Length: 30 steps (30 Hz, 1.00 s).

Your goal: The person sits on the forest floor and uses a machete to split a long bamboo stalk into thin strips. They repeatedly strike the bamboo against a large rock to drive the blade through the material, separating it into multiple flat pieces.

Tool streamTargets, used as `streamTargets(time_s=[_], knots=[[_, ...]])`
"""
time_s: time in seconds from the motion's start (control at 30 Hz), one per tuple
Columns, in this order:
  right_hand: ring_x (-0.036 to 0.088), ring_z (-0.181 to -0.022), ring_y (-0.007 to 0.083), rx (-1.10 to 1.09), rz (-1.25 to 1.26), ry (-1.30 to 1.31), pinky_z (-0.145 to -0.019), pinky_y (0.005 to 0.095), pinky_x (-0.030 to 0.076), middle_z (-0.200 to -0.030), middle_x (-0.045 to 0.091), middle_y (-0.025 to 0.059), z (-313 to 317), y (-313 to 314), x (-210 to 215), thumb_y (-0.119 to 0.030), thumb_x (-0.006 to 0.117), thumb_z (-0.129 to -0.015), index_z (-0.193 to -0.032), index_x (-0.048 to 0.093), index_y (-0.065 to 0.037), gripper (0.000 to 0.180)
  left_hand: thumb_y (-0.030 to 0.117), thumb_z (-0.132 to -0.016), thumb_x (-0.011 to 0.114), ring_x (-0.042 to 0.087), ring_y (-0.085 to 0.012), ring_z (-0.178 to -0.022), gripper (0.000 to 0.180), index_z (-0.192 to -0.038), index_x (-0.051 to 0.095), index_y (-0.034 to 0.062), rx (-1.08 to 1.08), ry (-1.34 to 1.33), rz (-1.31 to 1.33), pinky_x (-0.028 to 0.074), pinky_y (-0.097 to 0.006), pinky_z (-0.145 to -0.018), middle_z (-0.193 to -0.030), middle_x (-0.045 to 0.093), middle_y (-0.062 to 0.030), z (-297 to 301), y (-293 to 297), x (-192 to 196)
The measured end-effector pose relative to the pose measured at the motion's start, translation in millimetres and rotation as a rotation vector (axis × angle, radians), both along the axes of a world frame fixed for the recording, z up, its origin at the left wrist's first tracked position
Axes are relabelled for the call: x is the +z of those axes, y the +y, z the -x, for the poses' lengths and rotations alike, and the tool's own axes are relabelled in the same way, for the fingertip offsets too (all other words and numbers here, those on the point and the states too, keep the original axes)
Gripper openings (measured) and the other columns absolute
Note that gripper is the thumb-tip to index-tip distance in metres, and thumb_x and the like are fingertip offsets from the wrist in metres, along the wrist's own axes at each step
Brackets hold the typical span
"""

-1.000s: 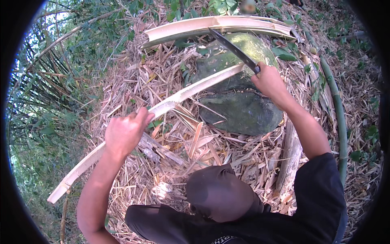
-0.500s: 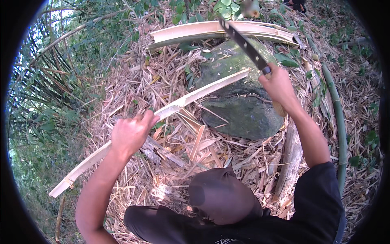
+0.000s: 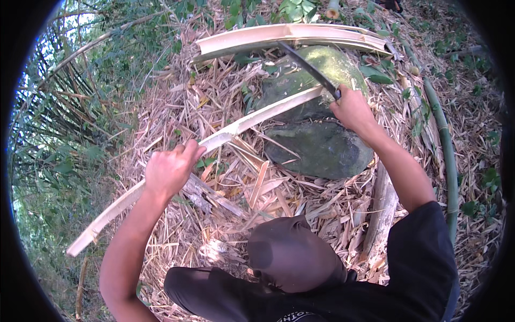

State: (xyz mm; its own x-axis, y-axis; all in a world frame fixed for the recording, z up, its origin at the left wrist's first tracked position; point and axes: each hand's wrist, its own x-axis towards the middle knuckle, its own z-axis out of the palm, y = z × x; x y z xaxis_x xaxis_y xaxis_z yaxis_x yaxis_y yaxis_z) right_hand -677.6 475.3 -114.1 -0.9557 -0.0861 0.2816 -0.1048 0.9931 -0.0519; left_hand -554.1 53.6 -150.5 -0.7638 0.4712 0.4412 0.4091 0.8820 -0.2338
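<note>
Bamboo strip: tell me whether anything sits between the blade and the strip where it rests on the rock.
Nothing visible does. The right hand holds the blade raised above the bamboo strip, whose far end lies bare across the mossy rock. The left hand grips the strip well away from that end.

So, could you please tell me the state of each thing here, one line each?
Left hand: gripping the pale split bamboo strip.
Pale split bamboo strip: far end on the mossy green rock.
Right hand: gripping the dark long-bladed knife, raised.
Curved pale bamboo halves: lying beyond the rock.
</note>
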Motion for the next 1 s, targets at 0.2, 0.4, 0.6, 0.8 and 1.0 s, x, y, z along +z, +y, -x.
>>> streamTargets(time_s=[0.2,0.4,0.6,0.8,1.0], knots=[[0.071,-0.069,0.0370,0.007,0.368,0.104,-0.067,0.0443,0.057,-0.074,0.069,0.0239,-25.6,-19.1,36.3,-0.016,0.066,-0.085,-0.104,0.063,0.005,0.029,0.037,-0.102,0.058,0.063,-0.0212,-0.043,0.032,-0.085,0.055,0.0096,-0.012,0.033,0.032,0.047,-0.036,-0.036,-0.059,0.065,-0.0075,-4.1,-7.3,-4.7],[0.070,-0.070,0.0400,0.031,0.203,0.041,-0.068,0.0464,0.056,-0.073,0.067,0.0263,-0.7,5.9,0.6,-0.016,0.065,-0.085,-0.101,0.063,0.006,0.028,0.039,-0.102,0.057,0.058,-0.0195,-0.038,0.032,-0.086,0.056,0.0111,-0.024,0.047,-0.029,0.042,-0.035,-0.033,-0.058,0.063,-0.0064,6.0,-9.8,-15.2],[0.069,-0.072,0.0419,-0.049,0.334,-0.096,-0.070,0.0488,0.055,-0.074,0.066,0.0275,-11.1,-3.9,-2.7,-0.016,0.064,-0.083,-0.101,0.063,0.007,0.030,0.040,-0.100,0.060,0.062,-0.0236,-0.042,0.033,-0.085,0.055,0.0111,0.002,0.027,-0.029,0.045,-0.037,-0.035,-0.061,0.064,-0.0074,5.6,-12.8,-27.6],[0.070,-0.073,0.0395,-0.089,0.420,-0.065,-0.072,0.0489,0.055,-0.073,0.067,0.0241,-17.7,-2.6,-1.4,-0.019,0.067,-0.081,-0.097,0.063,0.005,0.030,0.037,-0.099,0.061,0.063,-0.0271,-0.045,0.031,-0.083,0.053,0.0120,0.000,-0.005,-0.072,0.047,-0.039,-0.036,-0.061,0.061,-0.0068,-0.7,-8.6,-31.9],[0.069,-0.071,0.0389,-0.039,0.327,-0.107,-0.069,0.0483,0.054,-0.072,0.067,0.0236,-6.9,7.9,-1.2,-0.019,0.066,-0.081,-0.100,0.063,0.005,0.031,0.036,-0.100,0.061,0.062,-0.0260,-0.043,0.032,-0.082,0.053,0.0113,-0.004,0.021,-0.066,0.047,-0.040,-0.037,-0.061,0.063,-0.0072,-1.5,-9.9,-33.8]])
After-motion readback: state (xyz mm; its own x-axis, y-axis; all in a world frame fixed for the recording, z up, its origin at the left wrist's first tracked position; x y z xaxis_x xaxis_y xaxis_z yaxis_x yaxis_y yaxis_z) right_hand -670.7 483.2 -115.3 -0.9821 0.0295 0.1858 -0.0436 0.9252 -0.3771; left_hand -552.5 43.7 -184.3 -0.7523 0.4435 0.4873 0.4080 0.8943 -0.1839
